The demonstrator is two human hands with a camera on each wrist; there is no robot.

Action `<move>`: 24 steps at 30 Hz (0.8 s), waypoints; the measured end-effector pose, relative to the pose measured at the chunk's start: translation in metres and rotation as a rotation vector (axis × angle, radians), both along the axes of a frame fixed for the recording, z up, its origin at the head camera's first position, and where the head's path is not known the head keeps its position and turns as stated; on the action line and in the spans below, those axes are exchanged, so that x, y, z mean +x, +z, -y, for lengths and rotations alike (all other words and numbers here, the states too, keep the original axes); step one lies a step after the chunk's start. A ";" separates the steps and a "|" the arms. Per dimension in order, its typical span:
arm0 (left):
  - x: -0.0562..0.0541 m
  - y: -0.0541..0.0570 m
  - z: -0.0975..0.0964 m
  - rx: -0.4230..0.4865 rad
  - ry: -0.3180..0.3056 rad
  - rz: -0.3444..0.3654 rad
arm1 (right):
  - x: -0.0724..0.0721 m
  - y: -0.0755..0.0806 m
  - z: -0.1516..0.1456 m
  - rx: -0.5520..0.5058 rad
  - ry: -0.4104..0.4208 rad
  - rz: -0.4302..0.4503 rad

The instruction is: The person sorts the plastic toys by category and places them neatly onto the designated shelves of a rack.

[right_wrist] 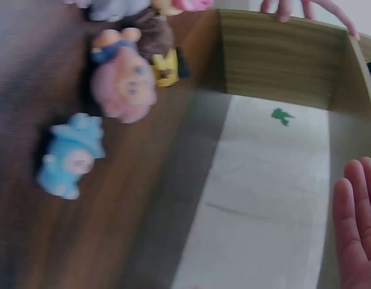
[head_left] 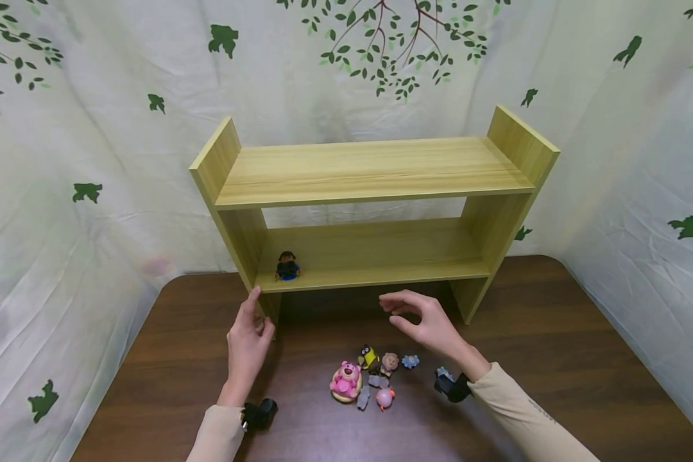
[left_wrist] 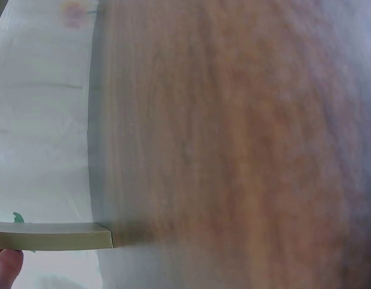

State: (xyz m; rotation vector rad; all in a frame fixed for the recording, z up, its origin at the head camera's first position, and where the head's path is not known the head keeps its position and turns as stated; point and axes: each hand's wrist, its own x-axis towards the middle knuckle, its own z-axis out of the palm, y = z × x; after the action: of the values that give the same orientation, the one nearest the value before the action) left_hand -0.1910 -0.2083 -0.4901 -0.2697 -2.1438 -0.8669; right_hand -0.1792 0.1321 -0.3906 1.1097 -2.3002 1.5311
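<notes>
A pale wooden two-tier shelf (head_left: 375,170) stands on the table. My left hand (head_left: 248,337) touches the front edge of its left side panel, index finger stretched to the corner of the lower board. In the left wrist view, a fingertip (left_wrist: 8,265) lies against the panel. My right hand (head_left: 424,321) hovers before the lower opening, fingers gently bent, holding nothing. On the lower board's left end sits a small dark-haired figurine (head_left: 287,266) in blue. A pink bear figurine (head_left: 346,380), a yellow-and-black one (head_left: 368,358) and a peach-haired one (head_left: 389,364) lie between my hands.
Near them are a light-blue figurine (head_left: 410,361), grey figurines (head_left: 364,398) and a round pink one (head_left: 384,398). Another blue figurine (head_left: 443,372) is partly hidden by the right wrist camera (head_left: 453,388). Behind the brown table (head_left: 167,359) hangs a leaf-patterned white curtain (head_left: 121,128).
</notes>
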 end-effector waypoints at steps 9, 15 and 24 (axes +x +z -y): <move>0.001 0.001 -0.001 -0.002 0.005 0.006 | 0.006 -0.021 -0.010 0.043 -0.016 0.047; 0.001 0.001 -0.001 -0.002 0.007 0.005 | 0.003 -0.041 -0.017 0.065 -0.032 0.056; 0.000 -0.001 0.000 0.006 0.003 0.010 | -0.008 -0.083 -0.033 0.103 -0.006 0.162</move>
State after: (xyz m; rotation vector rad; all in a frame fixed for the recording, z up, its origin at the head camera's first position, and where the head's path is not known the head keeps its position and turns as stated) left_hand -0.1914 -0.2080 -0.4911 -0.2588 -2.1498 -0.8748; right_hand -0.1870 0.1651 -0.4737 1.0360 -2.5113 1.5701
